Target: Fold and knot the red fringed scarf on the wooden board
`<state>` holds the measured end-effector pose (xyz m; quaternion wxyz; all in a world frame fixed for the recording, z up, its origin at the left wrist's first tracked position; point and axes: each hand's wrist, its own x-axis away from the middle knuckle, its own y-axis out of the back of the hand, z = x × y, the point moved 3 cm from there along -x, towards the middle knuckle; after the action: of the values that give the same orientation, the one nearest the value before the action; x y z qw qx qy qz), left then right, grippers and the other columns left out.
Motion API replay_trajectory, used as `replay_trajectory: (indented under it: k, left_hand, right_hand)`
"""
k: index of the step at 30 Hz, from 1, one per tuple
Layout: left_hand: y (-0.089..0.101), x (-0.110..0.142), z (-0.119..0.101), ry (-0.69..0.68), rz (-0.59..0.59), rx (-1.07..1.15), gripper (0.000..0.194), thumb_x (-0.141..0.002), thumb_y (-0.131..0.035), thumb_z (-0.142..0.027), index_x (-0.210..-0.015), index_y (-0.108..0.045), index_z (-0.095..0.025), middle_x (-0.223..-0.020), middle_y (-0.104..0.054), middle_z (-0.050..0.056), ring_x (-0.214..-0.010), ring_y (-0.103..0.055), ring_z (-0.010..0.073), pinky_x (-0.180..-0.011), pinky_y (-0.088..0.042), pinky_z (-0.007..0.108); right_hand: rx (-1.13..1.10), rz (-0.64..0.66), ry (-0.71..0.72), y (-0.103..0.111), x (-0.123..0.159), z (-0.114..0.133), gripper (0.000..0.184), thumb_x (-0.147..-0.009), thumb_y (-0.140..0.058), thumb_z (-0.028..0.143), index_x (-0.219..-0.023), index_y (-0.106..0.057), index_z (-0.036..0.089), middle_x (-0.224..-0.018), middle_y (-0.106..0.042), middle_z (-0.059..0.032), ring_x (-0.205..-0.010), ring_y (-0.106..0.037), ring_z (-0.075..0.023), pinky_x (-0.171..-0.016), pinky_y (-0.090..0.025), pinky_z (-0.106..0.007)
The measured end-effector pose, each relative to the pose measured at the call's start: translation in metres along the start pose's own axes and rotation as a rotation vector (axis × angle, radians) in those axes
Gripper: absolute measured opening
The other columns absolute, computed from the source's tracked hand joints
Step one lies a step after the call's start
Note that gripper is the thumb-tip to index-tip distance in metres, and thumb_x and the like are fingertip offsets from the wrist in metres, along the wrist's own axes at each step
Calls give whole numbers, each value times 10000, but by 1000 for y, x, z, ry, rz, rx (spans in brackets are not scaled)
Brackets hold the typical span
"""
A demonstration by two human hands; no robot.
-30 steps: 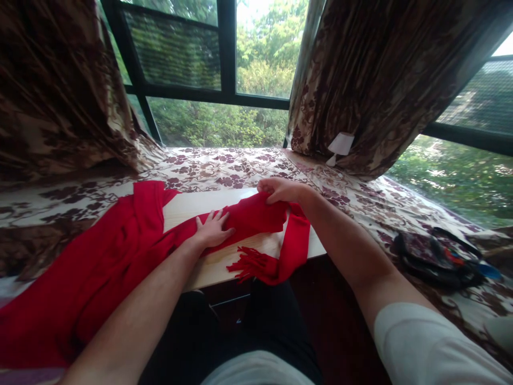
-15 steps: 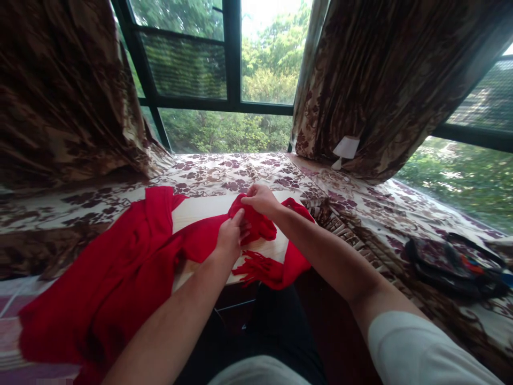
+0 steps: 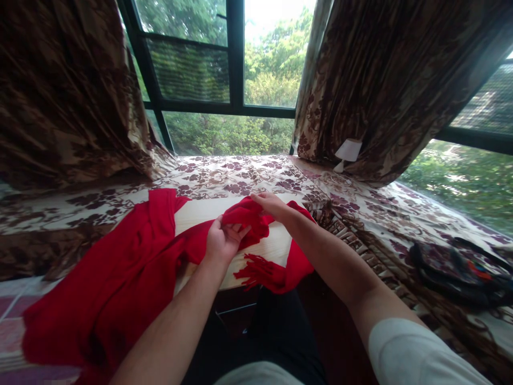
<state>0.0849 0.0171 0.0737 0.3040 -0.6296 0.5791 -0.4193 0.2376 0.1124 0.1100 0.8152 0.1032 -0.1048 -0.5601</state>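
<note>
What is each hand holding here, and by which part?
Both hold the red scarf: the left hand grips a bunched fold mid-length, the right hand pinches the same raised fold's far edge.

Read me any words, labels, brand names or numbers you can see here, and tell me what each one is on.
None can be read.
The red scarf held by the left hand and right hand shows no tag or print.
The curtains and floral cloth carry only a pattern.
The dark bag has coloured marks, too blurred to tell whether they are text.
</note>
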Motion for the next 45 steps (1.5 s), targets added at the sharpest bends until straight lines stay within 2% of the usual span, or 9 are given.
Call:
replay_trajectory:
  k: [4, 9, 14, 19, 23, 28, 34, 40, 45]
  left_hand:
    - [0, -1, -1, -13, 70, 71, 372, -978, -363, -266, -1083, -696, -139, -871, -757, 100, -822, -728, 232, -825, -572, 471]
    - [1, -4, 1, -14, 18, 115, 334, -979, -372, -228, -1031, -694, -159, -675, -704, 28, -650, -690, 174, -718, -578, 343]
    - [-4, -2, -4, -54, -39, 101, 274, -971, -404, -201, -961, -675, -157, -650, -678, 23, -634, -672, 162, -744, -578, 312]
    - [-3, 0, -6, -12, -54, 157, 395, -1035, -374, -254, -661, -477, -178, -420, -365, -108, -279, -306, 22, -643, -567, 224]
    - [-2, 3, 8, -29, -94, 17, 322, -929, -610, -403, -716, -541, -172, -519, -542, -48, -413, -533, 76, -561, -551, 232]
    - [-15, 8, 36, 108, -35, -292, 159, -780, -726, -131, -930, -673, -133, -804, -743, 64, -634, -701, 171, -562, -540, 252]
    - [-20, 4, 24, 19, -120, -220, 188, -865, -517, -140, -981, -665, -135, -782, -741, 72, -692, -719, 209, -674, -582, 346]
    - [-13, 2, 10, -33, -118, -141, 214, -852, -491, -156, -992, -652, -148, -775, -729, 68, -719, -713, 232, -743, -594, 456]
    - [-12, 0, 6, -49, -133, -100, 177, -835, -482, -145, -928, -632, -163, -788, -726, 56, -709, -702, 222, -781, -588, 485]
  right_hand:
    - [-14, 157, -104, 1, 14, -9, 481, -810, -657, 640, -835, -720, 164, -815, -721, -53, -718, -636, -156, -620, -503, -244]
    - [-130, 305, 43, 1, 19, -8, 423, -661, -837, 472, -856, -706, 121, -761, -700, -27, -678, -614, -129, -674, -495, -244]
    - [-360, 130, 166, 2, 9, 5, 382, -771, -729, 524, -887, -602, 182, -798, -676, -25, -741, -645, -156, -749, -532, -294]
    - [-177, -272, 217, 14, 5, 16, 260, -940, -468, 461, -826, -470, 228, -701, -525, 31, -650, -524, -130, -661, -484, -245]
    - [277, -434, 310, 15, 16, 28, 253, -962, -405, 393, -775, -455, 230, -726, -498, 14, -732, -492, -154, -702, -426, -247]
    - [380, -331, 403, -5, 23, 37, 240, -941, -433, 392, -792, -512, 221, -716, -535, 16, -704, -495, -147, -671, -402, -252]
    - [558, -101, 188, 12, 8, 5, 181, -852, -554, 226, -984, -671, 183, -889, -699, -56, -835, -631, -185, -752, -477, -270]
    - [1299, -186, -166, 71, 14, -58, 811, -739, -676, 151, -1502, -412, 223, -1563, -368, -172, -1419, -341, -359, -1091, -355, -478]
    - [1143, -239, -352, 109, 16, -84, 492, -798, -643, 204, -1286, -627, 137, -1215, -662, -206, -1127, -629, -307, -892, -483, -340]
